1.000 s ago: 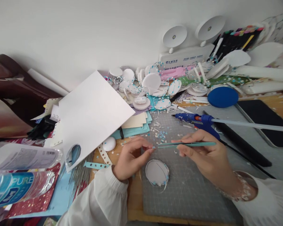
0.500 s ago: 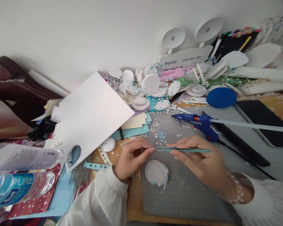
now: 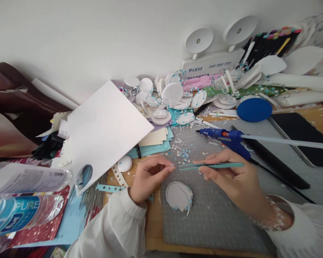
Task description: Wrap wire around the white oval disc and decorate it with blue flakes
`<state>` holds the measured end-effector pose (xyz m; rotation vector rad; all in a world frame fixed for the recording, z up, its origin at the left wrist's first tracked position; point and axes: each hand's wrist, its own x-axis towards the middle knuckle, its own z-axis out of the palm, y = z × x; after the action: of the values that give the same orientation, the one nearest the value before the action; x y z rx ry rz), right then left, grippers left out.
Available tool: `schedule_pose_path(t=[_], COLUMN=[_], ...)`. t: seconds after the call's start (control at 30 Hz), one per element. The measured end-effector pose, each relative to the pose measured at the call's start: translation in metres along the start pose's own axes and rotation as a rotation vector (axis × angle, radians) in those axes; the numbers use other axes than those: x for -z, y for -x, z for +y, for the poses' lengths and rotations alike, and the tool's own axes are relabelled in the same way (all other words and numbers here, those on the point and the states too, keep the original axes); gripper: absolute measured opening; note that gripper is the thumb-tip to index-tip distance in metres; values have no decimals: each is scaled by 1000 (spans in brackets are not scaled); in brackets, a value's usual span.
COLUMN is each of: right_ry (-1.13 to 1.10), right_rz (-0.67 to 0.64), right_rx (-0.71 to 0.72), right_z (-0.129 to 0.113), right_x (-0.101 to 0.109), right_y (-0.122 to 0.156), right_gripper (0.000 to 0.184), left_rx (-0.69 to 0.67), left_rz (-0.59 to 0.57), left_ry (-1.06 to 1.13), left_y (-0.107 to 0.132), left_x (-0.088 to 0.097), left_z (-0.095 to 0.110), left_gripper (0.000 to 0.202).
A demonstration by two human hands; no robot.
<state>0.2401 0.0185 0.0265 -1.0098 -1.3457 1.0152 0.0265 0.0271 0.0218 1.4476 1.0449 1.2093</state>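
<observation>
My right hand [image 3: 228, 175] grips a pair of teal tweezers [image 3: 220, 165], whose two tips point left and stand slightly apart. Close to those tips, thumb and forefinger of my left hand [image 3: 150, 174] pinch a tiny light-blue paper flower [image 3: 172, 165], mostly hidden by the fingers. Below both hands, a round white disc [image 3: 178, 196] lies on the grey cutting mat [image 3: 212, 222]. Thin wire and small blue and white bits run around its rim. Loose blue and white paper flowers [image 3: 184, 154] are scattered on the mat just beyond the hands.
A blue glue gun [image 3: 234, 139] lies at right, near a phone [image 3: 304, 136] and a blue round lid [image 3: 254, 109]. Many white discs [image 3: 172, 94] pile up at the back. A white board [image 3: 107, 125] and a water bottle [image 3: 24, 213] occupy the left.
A bit of light blue now shows at my left fingertips. My right hand and the tweezers have shifted slightly right and up; the disc stays in place.
</observation>
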Motion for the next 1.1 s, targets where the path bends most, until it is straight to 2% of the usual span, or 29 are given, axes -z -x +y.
schedule_pose_path(t=[0.17,0.53,0.67,0.87,1.0,1.1], right_ry=[-51,-88,-88,-209,-206,-195], right_rz=[-24,-102,-97,-99,-24,13], right_rx=[-68,-38,-65,-85,-103,-83], right_z=[-1,1,3,9,11,11], right_x=[0,-1,-1,5,7,8], right_y=[-2,0,-1,-3,-5,-6], right_gripper=[13,12,13,12,11,11], left_rx=[-52,-149,-139,-142,-99,-96], left_rz=[-12,-46,-55,-82,-190,-289], left_ry=[-12,-41,-80,-68,-92,-141], left_y=[0,1,1,1,0,1], left_x=[3,3,4,3,4,3], left_z=[-1,-1,-1,2,6,6], left_gripper=[13,8,10,8,22,21])
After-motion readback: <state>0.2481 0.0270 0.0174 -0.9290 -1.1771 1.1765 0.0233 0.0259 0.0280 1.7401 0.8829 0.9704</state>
